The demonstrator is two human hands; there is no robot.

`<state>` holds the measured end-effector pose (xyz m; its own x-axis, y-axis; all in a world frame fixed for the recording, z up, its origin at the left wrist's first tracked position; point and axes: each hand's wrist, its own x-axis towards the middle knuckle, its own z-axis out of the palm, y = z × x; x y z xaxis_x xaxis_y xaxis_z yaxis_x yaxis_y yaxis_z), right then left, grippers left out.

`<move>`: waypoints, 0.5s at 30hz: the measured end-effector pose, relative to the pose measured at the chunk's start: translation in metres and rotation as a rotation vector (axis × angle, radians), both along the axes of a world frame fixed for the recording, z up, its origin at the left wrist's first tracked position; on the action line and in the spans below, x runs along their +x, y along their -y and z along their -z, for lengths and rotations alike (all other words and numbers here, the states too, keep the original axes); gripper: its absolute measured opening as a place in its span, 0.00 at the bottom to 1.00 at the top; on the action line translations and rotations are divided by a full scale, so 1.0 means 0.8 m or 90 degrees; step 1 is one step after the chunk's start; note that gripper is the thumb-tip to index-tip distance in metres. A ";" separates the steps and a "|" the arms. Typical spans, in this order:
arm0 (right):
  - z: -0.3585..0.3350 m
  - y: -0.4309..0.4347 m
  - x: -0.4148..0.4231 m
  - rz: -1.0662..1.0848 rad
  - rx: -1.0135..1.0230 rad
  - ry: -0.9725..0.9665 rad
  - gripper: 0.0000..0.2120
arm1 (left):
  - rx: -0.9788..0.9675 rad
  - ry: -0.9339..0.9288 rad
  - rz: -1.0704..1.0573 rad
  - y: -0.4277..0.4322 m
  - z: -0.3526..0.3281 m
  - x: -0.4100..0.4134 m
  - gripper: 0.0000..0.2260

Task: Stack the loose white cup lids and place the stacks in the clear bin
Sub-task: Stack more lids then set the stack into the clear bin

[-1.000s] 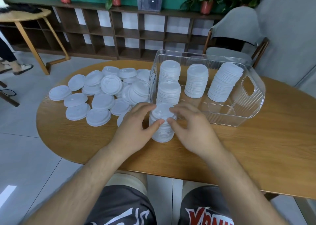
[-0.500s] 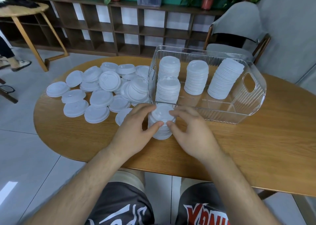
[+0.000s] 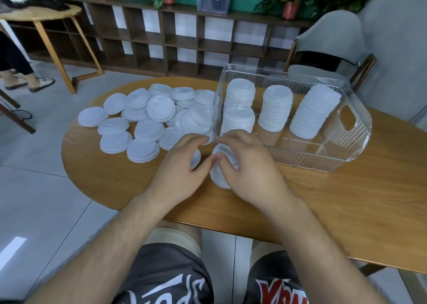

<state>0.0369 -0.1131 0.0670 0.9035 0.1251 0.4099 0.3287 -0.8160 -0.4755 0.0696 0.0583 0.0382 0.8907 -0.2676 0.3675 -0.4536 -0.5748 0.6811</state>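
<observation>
A short stack of white cup lids (image 3: 219,174) stands on the wooden table (image 3: 346,206), just in front of the clear bin (image 3: 342,151). My left hand (image 3: 182,165) curls round the stack's left side and my right hand (image 3: 249,165) curls round its top and right side, hiding most of it. Several loose white lids (image 3: 147,118) lie spread and overlapping on the table to the left. Inside the bin stand several tall lid stacks (image 3: 275,109), the rightmost one leaning.
A grey chair (image 3: 332,47) stands behind the table at the right. A low dark shelf unit (image 3: 161,37) with plants and a box runs along the back wall. A small round wooden table (image 3: 44,14) and a person's legs are at the far left.
Both hands have closed in more tightly over the stack, covering its top. The stack stays at the same spot in front of the bin.
</observation>
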 end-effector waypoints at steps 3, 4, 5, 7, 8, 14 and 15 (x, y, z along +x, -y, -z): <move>0.000 -0.040 0.008 -0.028 0.002 -0.010 0.15 | 0.029 0.008 -0.033 -0.027 0.007 0.004 0.21; 0.002 -0.053 0.011 -0.034 0.003 -0.028 0.16 | 0.041 0.005 -0.046 -0.036 0.011 0.005 0.21; 0.005 -0.065 0.014 -0.039 -0.003 -0.053 0.17 | 0.053 -0.003 -0.060 -0.045 0.015 0.006 0.21; 0.015 -0.084 0.020 -0.036 -0.029 -0.105 0.20 | 0.075 -0.024 -0.081 -0.061 0.026 0.008 0.21; 0.022 -0.091 0.022 -0.025 -0.043 -0.129 0.21 | 0.086 -0.038 -0.088 -0.065 0.031 0.008 0.22; 0.054 -0.117 0.038 0.049 -0.099 -0.227 0.21 | 0.107 -0.096 -0.094 -0.077 0.049 0.013 0.25; 0.056 -0.120 0.040 0.058 -0.094 -0.246 0.21 | 0.110 -0.099 -0.093 -0.078 0.051 0.014 0.25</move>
<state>0.0691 -0.0174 0.0219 0.9973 0.0698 0.0222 0.0726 -0.9023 -0.4249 0.0810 0.1206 -0.0026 0.9667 -0.1793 0.1826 -0.2548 -0.7400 0.6225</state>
